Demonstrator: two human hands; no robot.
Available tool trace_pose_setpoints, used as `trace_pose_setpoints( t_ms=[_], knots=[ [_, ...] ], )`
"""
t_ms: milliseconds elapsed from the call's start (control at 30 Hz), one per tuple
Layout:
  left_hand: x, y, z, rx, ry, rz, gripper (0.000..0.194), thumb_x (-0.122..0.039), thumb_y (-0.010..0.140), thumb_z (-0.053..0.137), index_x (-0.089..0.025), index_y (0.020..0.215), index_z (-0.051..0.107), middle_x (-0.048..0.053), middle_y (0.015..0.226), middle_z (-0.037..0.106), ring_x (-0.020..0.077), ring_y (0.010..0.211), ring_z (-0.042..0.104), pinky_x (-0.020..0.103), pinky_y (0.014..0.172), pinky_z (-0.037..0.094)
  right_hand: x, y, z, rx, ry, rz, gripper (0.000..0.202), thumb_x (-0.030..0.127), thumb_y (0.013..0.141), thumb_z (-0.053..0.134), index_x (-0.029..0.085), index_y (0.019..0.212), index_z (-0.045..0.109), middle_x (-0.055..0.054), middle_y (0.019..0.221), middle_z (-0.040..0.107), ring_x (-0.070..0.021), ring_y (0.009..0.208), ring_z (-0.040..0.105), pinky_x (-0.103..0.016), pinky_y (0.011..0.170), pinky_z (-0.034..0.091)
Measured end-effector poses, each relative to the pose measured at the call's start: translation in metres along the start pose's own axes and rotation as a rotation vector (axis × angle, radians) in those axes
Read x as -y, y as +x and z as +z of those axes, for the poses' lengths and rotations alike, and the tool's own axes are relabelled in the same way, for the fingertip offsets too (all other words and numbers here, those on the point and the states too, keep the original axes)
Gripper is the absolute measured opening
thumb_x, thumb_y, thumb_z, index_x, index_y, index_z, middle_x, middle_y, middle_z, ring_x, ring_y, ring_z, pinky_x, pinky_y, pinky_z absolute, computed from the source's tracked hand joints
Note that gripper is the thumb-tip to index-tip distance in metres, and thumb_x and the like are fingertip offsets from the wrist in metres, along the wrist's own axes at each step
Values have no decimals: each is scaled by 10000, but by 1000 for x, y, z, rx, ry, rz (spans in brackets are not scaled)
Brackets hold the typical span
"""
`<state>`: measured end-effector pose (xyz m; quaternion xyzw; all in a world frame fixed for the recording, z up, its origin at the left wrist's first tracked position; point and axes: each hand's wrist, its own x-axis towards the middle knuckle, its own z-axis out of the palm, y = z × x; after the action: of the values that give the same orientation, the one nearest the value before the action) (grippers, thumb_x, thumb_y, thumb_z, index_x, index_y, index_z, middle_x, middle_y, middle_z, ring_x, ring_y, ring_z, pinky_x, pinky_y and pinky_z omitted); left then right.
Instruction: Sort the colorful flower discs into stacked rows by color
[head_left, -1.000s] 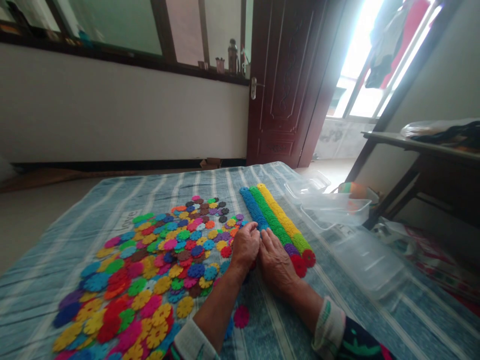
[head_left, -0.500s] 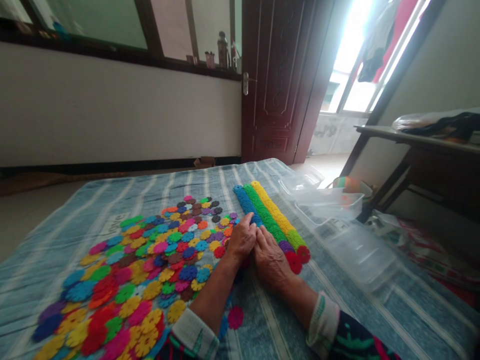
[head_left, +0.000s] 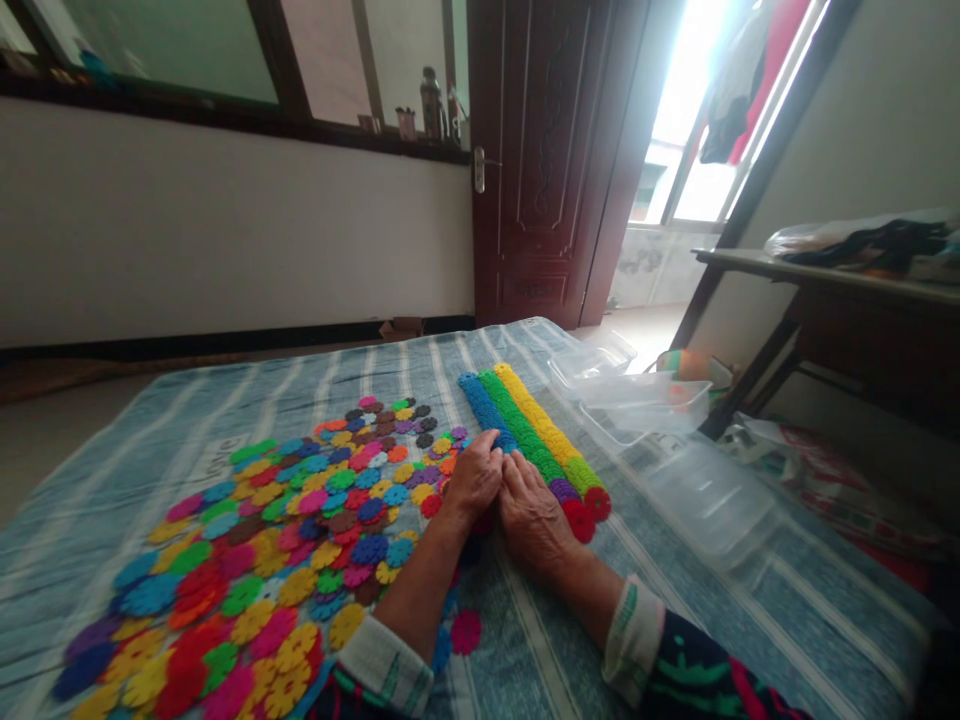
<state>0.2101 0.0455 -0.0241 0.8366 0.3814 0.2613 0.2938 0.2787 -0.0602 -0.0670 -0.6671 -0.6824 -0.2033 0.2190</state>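
A blue row of flower-shaped plastic discs (head_left: 481, 402) lies packed on edge on the striped cloth. My left hand (head_left: 474, 478) is closed at its near end, with the thumb and fingertips pressed together. Against it, my right hand (head_left: 534, 512) has its fingers curled over the same end; what lies under both palms is hidden. Just to the right runs a green row of discs (head_left: 523, 425) ending in purple and red. Beyond that is a yellow row (head_left: 536, 408) ending in light green and red. Loose flower discs (head_left: 251, 622) in many colours spread to the left.
Clear plastic boxes (head_left: 649, 400) and a clear lid (head_left: 712, 505) lie on the right of the striped cloth (head_left: 675, 640). A dark table (head_left: 825, 270) holding bags stands at the right. The brown door (head_left: 540, 230) is behind the cloth's far edge.
The whole scene has shifted slightly left as the head turned. Both hands stay at the near end of the blue row, with hardly any change in their grip.
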Motion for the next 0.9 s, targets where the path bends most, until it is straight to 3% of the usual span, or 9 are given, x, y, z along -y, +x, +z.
trace_pose_setpoints(
  t_ms=[267, 400, 533, 633, 733, 900],
  knots=[
    [1, -5, -6, -50, -23, 45, 422, -165, 841, 425, -139, 1221, 606, 96, 1282, 625, 204, 1228, 547, 356, 1091, 393, 1, 1, -26, -114, -12, 39, 323, 217, 931, 430, 81, 1143, 632, -197, 1229, 602, -289, 1219, 499, -465, 1034, 403],
    [1, -13, -9, -22, 1, 103, 421, -198, 857, 413, -155, 1231, 601, 85, 1299, 614, 206, 1261, 516, 369, 1109, 373, -26, 6, -52, -301, 94, 139, 289, 250, 958, 400, 143, 1054, 651, -135, 1091, 653, -228, 1105, 561, -407, 993, 435],
    [-1, -21, -3, 84, 101, 226, 434, -271, 886, 439, -135, 1281, 556, 114, 1418, 501, 227, 1363, 391, 402, 1151, 295, -58, 6, -66, -456, 150, 243, 302, 265, 964, 385, 147, 999, 661, -122, 1011, 674, -218, 996, 598, -401, 934, 466],
    [-6, -28, 5, 159, 202, 280, 509, -389, 905, 450, -118, 1333, 503, 146, 1490, 393, 267, 1421, 273, 458, 1162, 235, -69, 3, -67, -482, 154, 259, 297, 269, 962, 398, 139, 977, 665, -124, 996, 681, -217, 991, 604, -386, 916, 474],
    [-11, -34, 15, 212, 278, 252, 623, -503, 908, 413, -112, 1392, 430, 161, 1530, 307, 298, 1443, 199, 508, 1159, 188, -72, 2, -65, -483, 169, 280, 291, 268, 958, 405, 143, 972, 667, -122, 993, 685, -216, 987, 612, -384, 914, 478],
    [-19, -37, 25, 206, 287, 223, 653, -518, 913, 390, -109, 1423, 376, 163, 1554, 247, 292, 1453, 161, 467, 1168, 164, -76, 1, -61, -451, 241, 323, 310, 266, 957, 377, 144, 977, 661, -120, 977, 686, -207, 959, 625, -373, 894, 493]
  ],
)
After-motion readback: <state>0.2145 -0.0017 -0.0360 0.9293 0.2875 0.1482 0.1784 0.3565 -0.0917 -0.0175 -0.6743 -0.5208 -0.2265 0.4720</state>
